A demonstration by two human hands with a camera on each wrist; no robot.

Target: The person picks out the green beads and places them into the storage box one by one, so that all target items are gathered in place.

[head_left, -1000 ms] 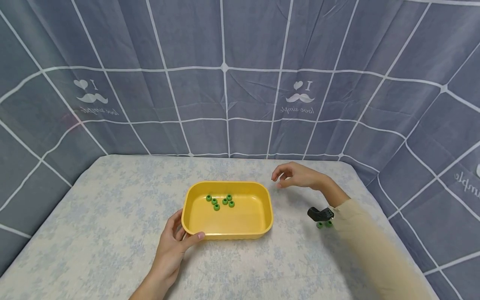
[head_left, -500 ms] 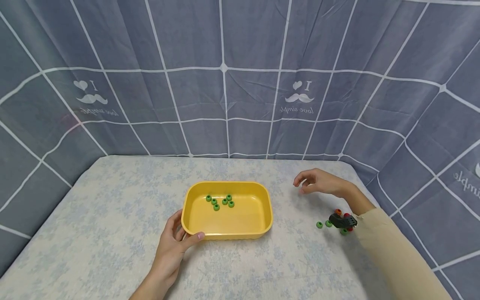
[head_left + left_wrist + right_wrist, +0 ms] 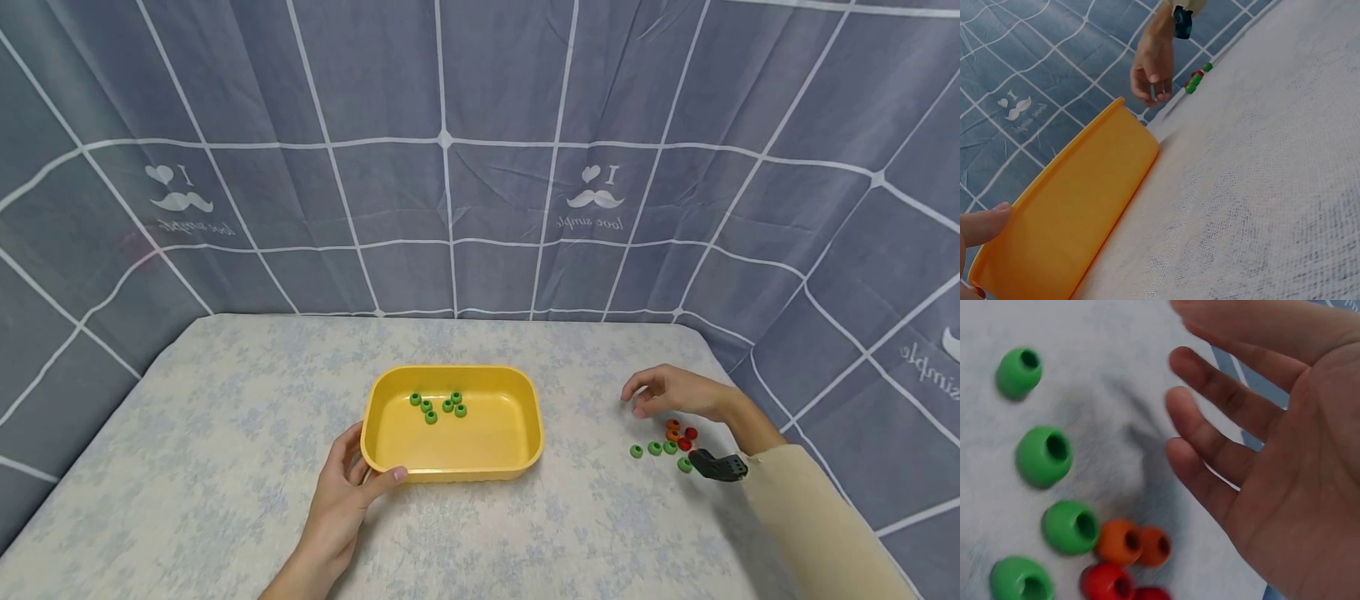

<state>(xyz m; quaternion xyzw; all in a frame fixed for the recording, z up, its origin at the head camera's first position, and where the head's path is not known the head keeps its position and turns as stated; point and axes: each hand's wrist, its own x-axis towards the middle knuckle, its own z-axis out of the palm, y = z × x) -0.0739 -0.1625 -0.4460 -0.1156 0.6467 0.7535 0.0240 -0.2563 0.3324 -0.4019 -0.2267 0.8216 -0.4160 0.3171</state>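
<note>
A yellow tray (image 3: 480,443) stands on the cloth in the head view, with several green beads (image 3: 431,417) lying in its back left part. My left hand (image 3: 348,496) grips the tray's front left corner, thumb over the rim. To the right, my right hand (image 3: 678,393) hovers above the table with loosely bent fingers and nothing between them. Below it lie loose beads: several green ones (image 3: 655,448), orange ones (image 3: 672,435) and red ones (image 3: 685,444). In the right wrist view, a green bead (image 3: 1044,456) shows its wide hole, and the fingers (image 3: 1210,437) are apart from all the beads.
A pale flowered cloth (image 3: 225,417) covers the table. Behind it and at the sides hangs a grey-blue curtain (image 3: 397,192) with white lines. A black wrist camera (image 3: 718,465) sits at the right sleeve, close to the beads.
My right hand has moved right and nearer, away from the tray toward the loose beads, which its wrist camera and sleeve had partly hidden. The left hand and the tray have stayed in place.
</note>
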